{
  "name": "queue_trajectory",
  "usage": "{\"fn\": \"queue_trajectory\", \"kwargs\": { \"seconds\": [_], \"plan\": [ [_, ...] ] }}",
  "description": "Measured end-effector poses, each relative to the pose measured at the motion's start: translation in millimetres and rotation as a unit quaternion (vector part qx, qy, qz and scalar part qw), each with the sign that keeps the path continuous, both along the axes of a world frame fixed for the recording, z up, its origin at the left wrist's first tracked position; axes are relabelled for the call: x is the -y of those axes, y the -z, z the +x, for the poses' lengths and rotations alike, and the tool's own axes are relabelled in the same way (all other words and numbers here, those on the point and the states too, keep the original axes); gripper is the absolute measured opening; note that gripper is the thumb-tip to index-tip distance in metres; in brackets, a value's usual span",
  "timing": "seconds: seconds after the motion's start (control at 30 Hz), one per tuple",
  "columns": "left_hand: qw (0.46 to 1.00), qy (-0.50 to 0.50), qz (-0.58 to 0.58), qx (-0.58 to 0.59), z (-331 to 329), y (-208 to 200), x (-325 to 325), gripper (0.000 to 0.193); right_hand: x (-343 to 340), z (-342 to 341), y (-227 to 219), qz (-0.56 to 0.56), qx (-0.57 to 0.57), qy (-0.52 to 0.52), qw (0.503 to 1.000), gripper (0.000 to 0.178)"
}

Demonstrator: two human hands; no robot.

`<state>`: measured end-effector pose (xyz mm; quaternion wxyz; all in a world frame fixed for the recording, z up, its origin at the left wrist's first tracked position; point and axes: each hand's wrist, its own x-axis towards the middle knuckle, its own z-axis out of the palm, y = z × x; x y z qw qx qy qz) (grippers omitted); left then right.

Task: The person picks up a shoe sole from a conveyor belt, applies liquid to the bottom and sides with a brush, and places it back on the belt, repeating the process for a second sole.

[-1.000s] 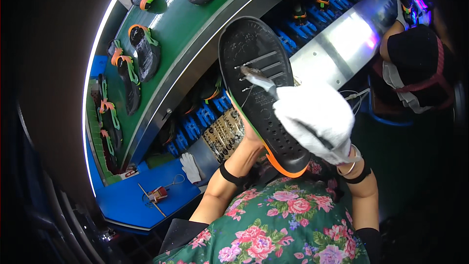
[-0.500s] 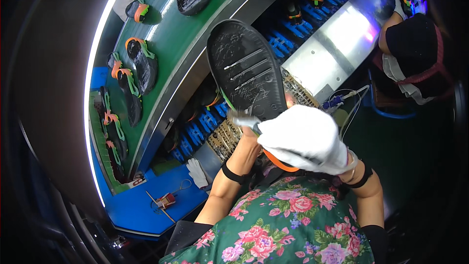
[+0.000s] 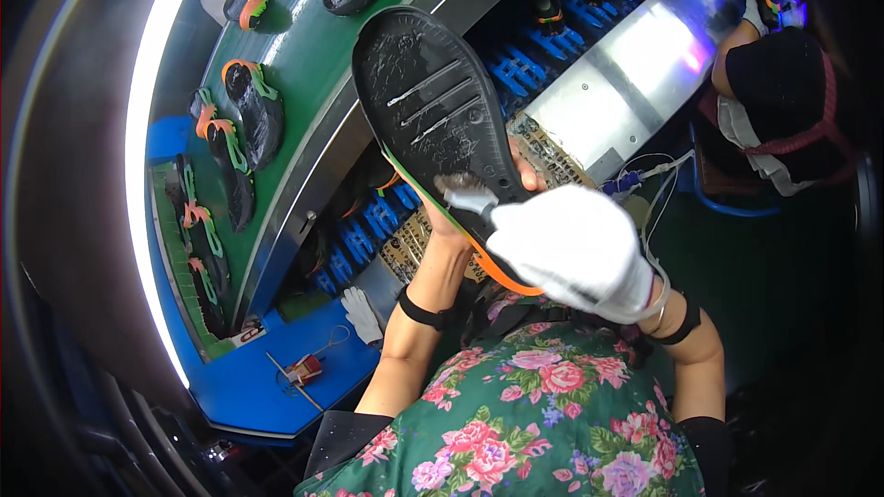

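Note:
My bare left hand (image 3: pixel 446 228) grips a shoe (image 3: pixel 442 120) from beneath, with its fingertips showing at the right edge. The shoe's black underside faces up, ribbed across the middle and wet-looking in places; orange and green trim shows along its near left side. In my white-gloved right hand (image 3: pixel 573 244) is a brush (image 3: pixel 471 200) with a pale metal ferrule. Its bristles lie against the sole's narrow part. The glove covers the near end of the shoe.
A green conveyor belt (image 3: pixel 313 55) at the left carries several black shoes with orange and green parts. Below it, a blue table (image 3: pixel 253 396) holds a white glove (image 3: pixel 362 315) and a small red tool (image 3: pixel 304 370). Blue racks (image 3: pixel 520 69) lie beyond; a co-worker (image 3: pixel 773 83) sits far right.
The shoe has shifted left and slightly away from me. My right hand has moved the brush slightly, from near the shoe's left edge further onto the sole.

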<state>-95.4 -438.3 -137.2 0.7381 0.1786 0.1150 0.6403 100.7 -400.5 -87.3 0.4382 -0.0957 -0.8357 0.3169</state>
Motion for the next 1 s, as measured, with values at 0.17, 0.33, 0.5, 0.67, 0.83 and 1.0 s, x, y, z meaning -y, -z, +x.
{"fn": "queue_trajectory", "kwargs": {
  "seconds": [0.17, 0.33, 0.5, 0.67, 0.83, 1.0],
  "plan": [
    [0.998, -0.027, 0.054, -0.002, -8, 4, -2, 0.061, -2, -6, 4, -0.205, -0.090, -0.084, 0.971, 0.020],
    [0.997, -0.030, 0.038, -0.059, -27, 13, 2, 0.066, 16, -7, 8, -0.026, -0.002, 0.001, 1.000, 0.031],
    [0.990, -0.099, 0.059, -0.085, -29, 23, -2, 0.096, 10, -10, 5, -0.190, -0.060, -0.026, 0.980, 0.019],
    [0.988, -0.103, 0.078, -0.089, -39, 20, -8, 0.092, 13, -10, 13, -0.073, -0.025, -0.010, 0.997, 0.020],
    [0.988, -0.056, 0.137, -0.050, -44, 18, -8, 0.064, 17, -10, 21, -0.311, -0.066, -0.036, 0.948, 0.020],
    [0.985, -0.052, 0.146, -0.080, -51, 18, -9, 0.061, 18, -8, 17, -0.125, -0.026, -0.029, 0.991, 0.029]
  ]
}}
